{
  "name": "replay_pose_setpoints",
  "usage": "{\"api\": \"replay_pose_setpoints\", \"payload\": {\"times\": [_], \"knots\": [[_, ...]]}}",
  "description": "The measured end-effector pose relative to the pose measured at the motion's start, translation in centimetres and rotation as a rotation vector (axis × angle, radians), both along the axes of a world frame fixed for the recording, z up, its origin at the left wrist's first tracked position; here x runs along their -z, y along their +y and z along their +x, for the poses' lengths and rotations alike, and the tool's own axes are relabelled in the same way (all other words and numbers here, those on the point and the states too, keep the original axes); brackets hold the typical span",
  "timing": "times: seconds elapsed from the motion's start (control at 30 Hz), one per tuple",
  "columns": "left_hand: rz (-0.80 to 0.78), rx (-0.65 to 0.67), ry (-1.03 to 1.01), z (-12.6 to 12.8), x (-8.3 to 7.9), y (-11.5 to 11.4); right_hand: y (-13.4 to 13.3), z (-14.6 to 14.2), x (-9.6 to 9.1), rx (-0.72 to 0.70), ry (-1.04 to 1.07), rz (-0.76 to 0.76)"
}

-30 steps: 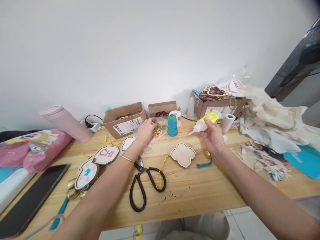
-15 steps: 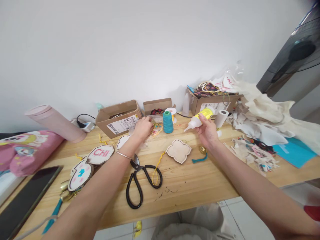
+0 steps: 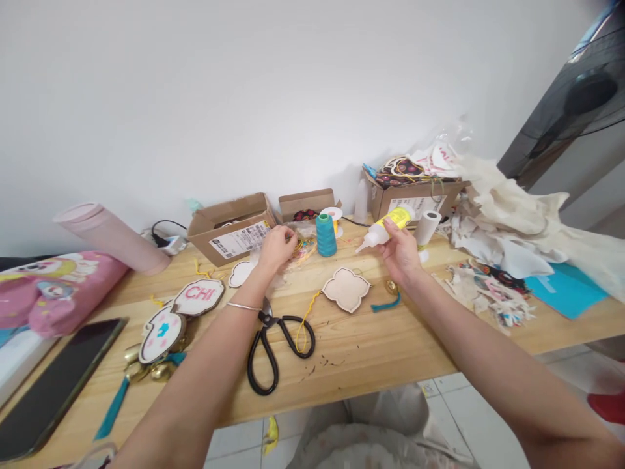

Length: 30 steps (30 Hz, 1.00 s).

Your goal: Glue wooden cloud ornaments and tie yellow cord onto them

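Note:
My right hand [image 3: 401,254] grips a white squeeze glue bottle [image 3: 385,228] with a yellow label, its nozzle tilted down to the left. My left hand [image 3: 278,249] is at a clear plastic bag [image 3: 303,229] with small colourful pieces [image 3: 305,247] by it. Its fingers are closed together, and whatever lies between them is hidden. A teal thread cone [image 3: 326,236] stands just right of that hand. Between my arms lies a beige four-lobed fabric piece [image 3: 346,290] with a yellow cord [image 3: 306,326]. Black-handled scissors [image 3: 270,345] rest beside my left forearm.
Cardboard boxes [image 3: 234,242] line the wall, one at the right [image 3: 410,202] heaped with fabric pieces. Embroidered charms [image 3: 199,296], brass bells [image 3: 137,371] and a phone [image 3: 58,384] lie at left. A small bell with teal cord [image 3: 385,305], fabric scraps [image 3: 488,293] and cream cloth [image 3: 512,215] are at right.
The view has shifted slightly. My left hand stays at the plastic bag with small finger movement, and my right hand still holds the glue bottle in nearly the same pose.

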<state>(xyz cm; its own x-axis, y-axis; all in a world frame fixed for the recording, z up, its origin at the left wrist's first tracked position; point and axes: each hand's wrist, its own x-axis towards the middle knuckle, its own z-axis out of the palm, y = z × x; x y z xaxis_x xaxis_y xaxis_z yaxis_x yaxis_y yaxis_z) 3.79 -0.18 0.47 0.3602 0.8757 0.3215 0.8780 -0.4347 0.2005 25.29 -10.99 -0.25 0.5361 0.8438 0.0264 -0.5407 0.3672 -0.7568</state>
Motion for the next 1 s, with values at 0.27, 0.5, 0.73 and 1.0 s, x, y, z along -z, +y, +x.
{"api": "replay_pose_setpoints", "payload": {"times": [0.27,0.5,0.73,1.0], "knots": [[0.004,-0.113,-0.487,-1.6,-2.3,-2.4,-0.1,0.0,-0.4,0.004,0.034,0.030],[-0.005,0.129,-0.318,-1.7,-1.6,-4.8,-0.3,-0.1,-0.7,0.009,0.055,0.025],[-0.150,0.512,-0.216,-0.1,2.0,-6.7,0.4,0.4,0.4,-0.007,-0.017,-0.003],[-0.259,0.568,-0.340,0.4,1.3,-7.5,0.6,0.5,1.1,-0.001,-0.081,-0.001]]}}
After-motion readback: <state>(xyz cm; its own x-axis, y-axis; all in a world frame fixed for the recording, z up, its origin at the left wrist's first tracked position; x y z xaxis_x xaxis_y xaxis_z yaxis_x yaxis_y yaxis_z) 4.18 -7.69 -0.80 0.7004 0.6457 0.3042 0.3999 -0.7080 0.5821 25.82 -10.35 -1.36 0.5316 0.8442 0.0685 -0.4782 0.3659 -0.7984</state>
